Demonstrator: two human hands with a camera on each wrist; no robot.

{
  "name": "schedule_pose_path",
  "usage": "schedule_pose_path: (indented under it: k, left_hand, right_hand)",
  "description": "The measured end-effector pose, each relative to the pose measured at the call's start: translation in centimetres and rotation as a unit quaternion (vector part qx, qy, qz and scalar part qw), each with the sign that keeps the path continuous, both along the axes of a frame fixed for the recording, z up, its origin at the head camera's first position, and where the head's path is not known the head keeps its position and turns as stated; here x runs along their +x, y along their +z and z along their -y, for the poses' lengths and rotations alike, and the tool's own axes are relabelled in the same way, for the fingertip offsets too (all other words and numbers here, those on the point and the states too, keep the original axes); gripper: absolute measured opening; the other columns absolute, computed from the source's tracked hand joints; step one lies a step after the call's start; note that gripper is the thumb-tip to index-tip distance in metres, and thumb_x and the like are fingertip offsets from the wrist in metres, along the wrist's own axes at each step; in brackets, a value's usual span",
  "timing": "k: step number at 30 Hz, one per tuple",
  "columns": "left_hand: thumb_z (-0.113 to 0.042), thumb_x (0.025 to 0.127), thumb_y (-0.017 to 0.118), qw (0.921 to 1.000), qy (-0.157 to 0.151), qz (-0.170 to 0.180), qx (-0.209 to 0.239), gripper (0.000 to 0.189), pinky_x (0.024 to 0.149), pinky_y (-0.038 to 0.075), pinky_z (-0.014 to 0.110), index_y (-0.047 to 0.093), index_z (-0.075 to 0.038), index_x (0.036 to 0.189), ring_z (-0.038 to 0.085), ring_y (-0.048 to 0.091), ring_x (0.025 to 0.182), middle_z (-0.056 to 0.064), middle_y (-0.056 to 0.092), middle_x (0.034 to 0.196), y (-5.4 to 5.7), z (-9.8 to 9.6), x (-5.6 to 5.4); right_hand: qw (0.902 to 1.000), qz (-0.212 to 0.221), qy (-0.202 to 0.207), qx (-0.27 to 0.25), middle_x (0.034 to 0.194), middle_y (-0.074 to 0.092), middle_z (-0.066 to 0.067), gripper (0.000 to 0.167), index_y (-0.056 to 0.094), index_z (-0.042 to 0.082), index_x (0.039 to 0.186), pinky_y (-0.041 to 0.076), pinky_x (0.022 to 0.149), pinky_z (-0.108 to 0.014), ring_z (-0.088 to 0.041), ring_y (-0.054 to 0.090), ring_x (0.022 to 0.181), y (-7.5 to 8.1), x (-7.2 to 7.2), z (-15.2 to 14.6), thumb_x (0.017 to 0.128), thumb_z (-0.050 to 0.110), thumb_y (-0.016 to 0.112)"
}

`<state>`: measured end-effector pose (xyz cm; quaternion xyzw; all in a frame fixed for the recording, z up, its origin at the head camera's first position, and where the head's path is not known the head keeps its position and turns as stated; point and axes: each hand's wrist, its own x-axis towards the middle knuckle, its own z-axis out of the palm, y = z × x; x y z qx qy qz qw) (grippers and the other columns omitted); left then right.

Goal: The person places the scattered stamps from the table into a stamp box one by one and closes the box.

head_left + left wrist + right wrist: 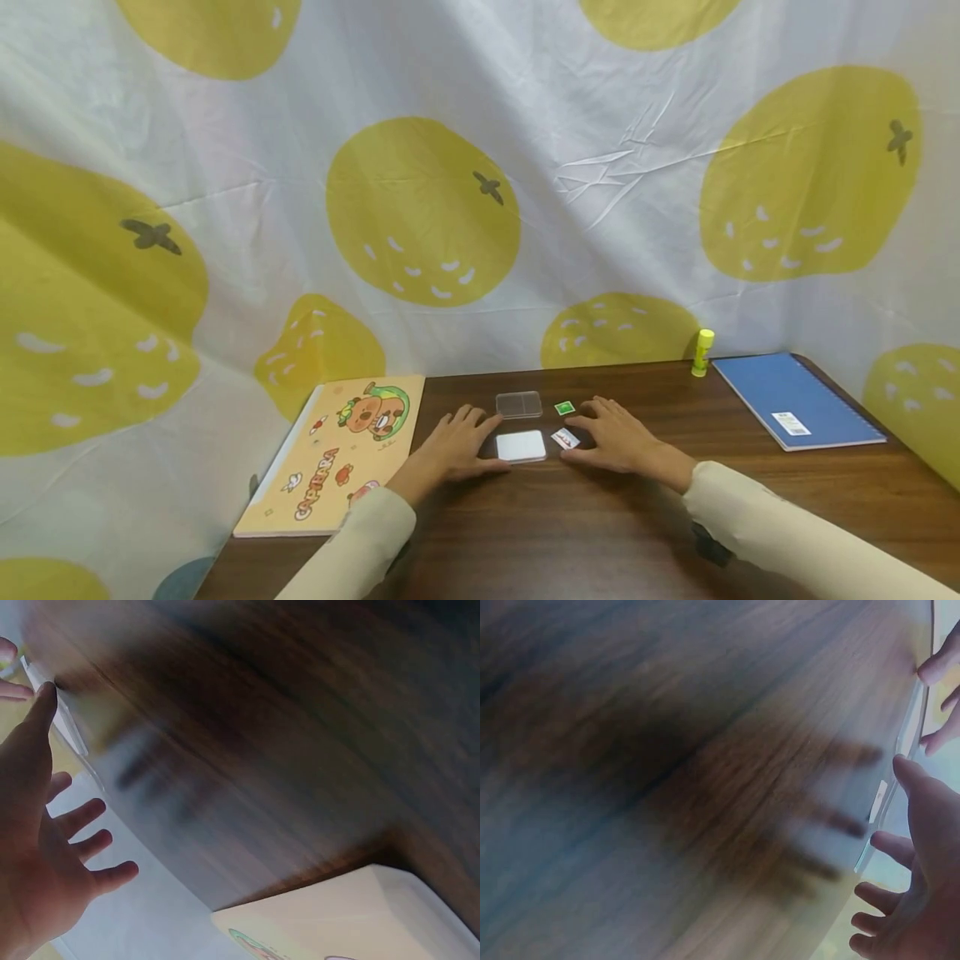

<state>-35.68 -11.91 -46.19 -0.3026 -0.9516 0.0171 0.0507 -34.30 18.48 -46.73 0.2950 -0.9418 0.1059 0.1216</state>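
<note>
Flat on the table lies a small clear box base filled with white (pixel 521 446). A clear plastic lid (pixel 518 405) is just behind it. My left hand (pixel 457 446) rests at the left side of the white-filled base, fingers spread, thumb tip close to its near corner. On the other side, my right hand (pixel 617 439) has its thumb and forefinger around a small picture card (pixel 566 438), which lies on the table. A little green square (pixel 564 407) sits beyond that card. In the right wrist view, the right hand's fingers (pixel 885 898) are spread, with nothing held.
A tan capybara-covered book (pixel 337 467) lies at the left. At the back right a yellow glue stick (pixel 702 353) stands upright beside a blue spiral notebook (pixel 795 400). A lemon-print curtain (pixel 525 250) hangs behind the brown wooden table (pixel 555 533).
</note>
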Motion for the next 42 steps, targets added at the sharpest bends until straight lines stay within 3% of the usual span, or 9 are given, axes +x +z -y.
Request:
schedule_pose_path:
  k: [7, 11, 18, 24, 34, 42]
  left_hand:
    - [-0.069, 0.093, 0.062, 1.0000, -0.008, 0.005, 0.004, 0.080, 0.106, 0.047, 0.057, 0.049, -0.018, 0.154, 0.030, 0.047, 0.139, 0.010, 0.055, 0.145, -0.1, -0.2, 0.0]
    - [-0.063, 0.095, 0.064, 0.9997, -0.020, 0.004, 0.013, 0.074, 0.100, 0.052, 0.053, 0.054, -0.015, 0.151, 0.031, 0.051, 0.134, 0.011, 0.058, 0.139, -0.1, -0.3, 0.0]
    - [-0.056, 0.097, 0.067, 0.9984, -0.022, 0.038, 0.037, 0.066, 0.091, 0.056, 0.045, 0.060, -0.013, 0.146, 0.027, 0.056, 0.122, 0.009, 0.060, 0.131, 0.1, -0.6, 0.2]
    - [-0.055, 0.095, 0.069, 0.9969, -0.007, 0.054, 0.057, 0.062, 0.092, 0.051, 0.047, 0.064, -0.014, 0.142, 0.025, 0.055, 0.119, 0.007, 0.060, 0.127, 0.2, -0.7, 0.2]
    - [-0.048, 0.092, 0.077, 0.9889, -0.012, 0.086, 0.120, 0.062, 0.096, 0.050, 0.053, 0.067, -0.008, 0.138, 0.028, 0.055, 0.120, 0.009, 0.061, 0.128, -0.1, -0.6, -0.1]
    - [-0.044, 0.089, 0.082, 0.9816, -0.011, 0.105, 0.159, 0.061, 0.102, 0.048, 0.055, 0.069, -0.008, 0.136, 0.028, 0.055, 0.124, 0.007, 0.063, 0.129, -0.6, -0.5, -0.6]
  right_hand:
    - [0.9999, 0.009, -0.006, 0.000, 0.125, 0.064, -0.024, 0.059, 0.074, 0.005, 0.126, 0.051, 0.098, -0.054, -0.040, 0.062, 0.115, 0.1, 0.0, 0.6, 0.091, 0.053, 0.074]
    - [0.9997, 0.019, -0.011, -0.010, 0.122, 0.065, -0.021, 0.054, 0.075, 0.004, 0.123, 0.055, 0.087, -0.050, -0.035, 0.063, 0.109, 0.2, -0.1, 0.9, 0.091, 0.048, 0.077]
    - [0.9996, 0.011, -0.009, -0.025, 0.112, 0.067, -0.014, 0.041, 0.078, 0.005, 0.114, 0.055, 0.074, -0.041, -0.028, 0.063, 0.098, 0.0, -0.4, 1.3, 0.089, 0.038, 0.081]
    - [0.9993, 0.007, 0.000, -0.036, 0.106, 0.068, -0.012, 0.033, 0.079, 0.005, 0.109, 0.054, 0.069, -0.037, -0.024, 0.062, 0.092, 0.0, -0.5, 1.3, 0.088, 0.031, 0.083]
    - [0.9961, 0.028, 0.049, -0.068, 0.090, 0.069, -0.002, 0.024, 0.079, 0.004, 0.106, 0.049, 0.067, -0.028, -0.013, 0.056, 0.082, -0.4, -1.1, 1.1, 0.088, 0.019, 0.082]
    - [0.9896, 0.076, 0.055, -0.109, 0.081, 0.065, 0.000, 0.021, 0.077, 0.005, 0.104, 0.047, 0.063, -0.026, -0.010, 0.055, 0.074, 0.2, -1.1, 1.4, 0.086, 0.011, 0.083]
